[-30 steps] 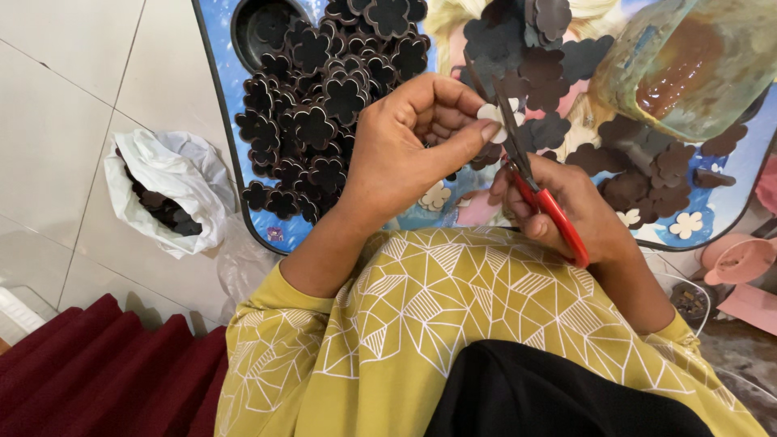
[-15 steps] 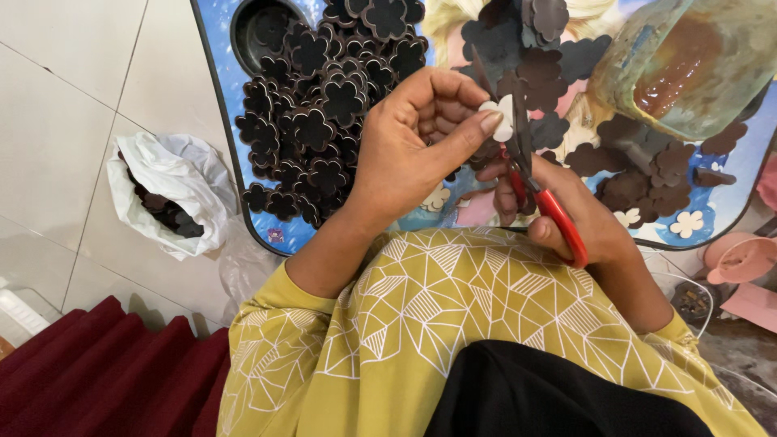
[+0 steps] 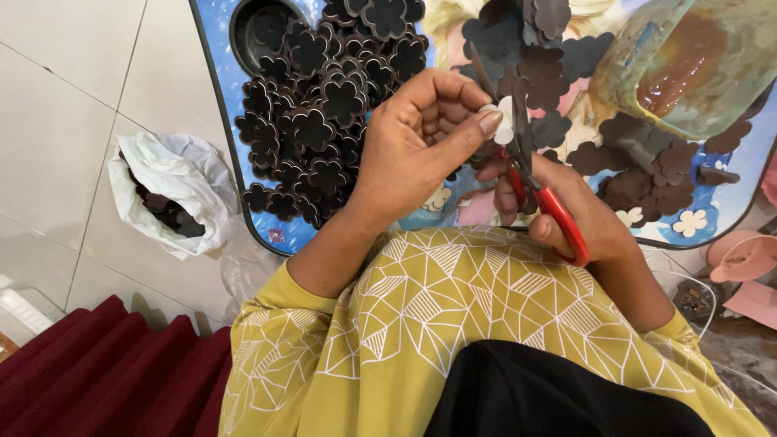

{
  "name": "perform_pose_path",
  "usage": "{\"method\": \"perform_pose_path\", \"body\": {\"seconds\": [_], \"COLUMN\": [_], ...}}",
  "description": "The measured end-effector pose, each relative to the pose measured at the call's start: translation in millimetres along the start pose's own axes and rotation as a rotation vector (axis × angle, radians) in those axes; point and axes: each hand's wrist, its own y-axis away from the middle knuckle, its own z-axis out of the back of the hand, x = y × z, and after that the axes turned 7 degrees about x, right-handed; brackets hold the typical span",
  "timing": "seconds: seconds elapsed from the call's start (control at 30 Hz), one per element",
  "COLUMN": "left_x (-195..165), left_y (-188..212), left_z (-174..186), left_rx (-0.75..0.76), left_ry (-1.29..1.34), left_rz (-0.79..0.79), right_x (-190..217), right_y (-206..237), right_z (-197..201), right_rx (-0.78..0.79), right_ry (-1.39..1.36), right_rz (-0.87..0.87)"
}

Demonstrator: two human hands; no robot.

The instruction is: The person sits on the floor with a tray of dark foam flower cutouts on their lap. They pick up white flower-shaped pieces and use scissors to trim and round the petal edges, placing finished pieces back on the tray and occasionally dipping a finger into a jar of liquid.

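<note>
My left hand [image 3: 421, 142] pinches a small white flower-shaped foam piece [image 3: 503, 121] between thumb and fingers. My right hand [image 3: 579, 214] grips red-handled scissors [image 3: 544, 194], whose blades reach up into the white piece. Both hands hover over a blue picture tray [image 3: 218, 121]. A heap of dark brown flower cutouts [image 3: 324, 121] lies on the tray's left half, under and beside my left hand. More brown cutouts [image 3: 566, 89] are scattered on the right half.
A clear tub with brown contents [image 3: 688, 65] stands on the tray at the top right. A white plastic bag of dark scraps [image 3: 170, 194] lies on the tiled floor to the left. Red cloth [image 3: 97, 372] is at bottom left, a pink container [image 3: 740, 255] at right.
The white piece has turned a little in my left hand's fingers, and the scissors have shifted slightly along it. Both hands stay in the same spot over the tray.
</note>
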Motion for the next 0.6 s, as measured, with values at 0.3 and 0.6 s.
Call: {"method": "perform_pose_path", "body": {"seconds": [0.3,0.6], "left_x": [7,9], "left_y": [-2,-1], "left_z": [-3,-12], "left_rx": [0.053,0.160], "left_ry": [0.031,0.141], "left_rz": [0.061,0.095], "right_x": [-7,-20], "right_y": [0,4], "right_z": [-2,-3], "right_rx": [-0.077,-0.119], "right_ry": [0.016,0.033], "right_rz": [0.000,0.028]}}
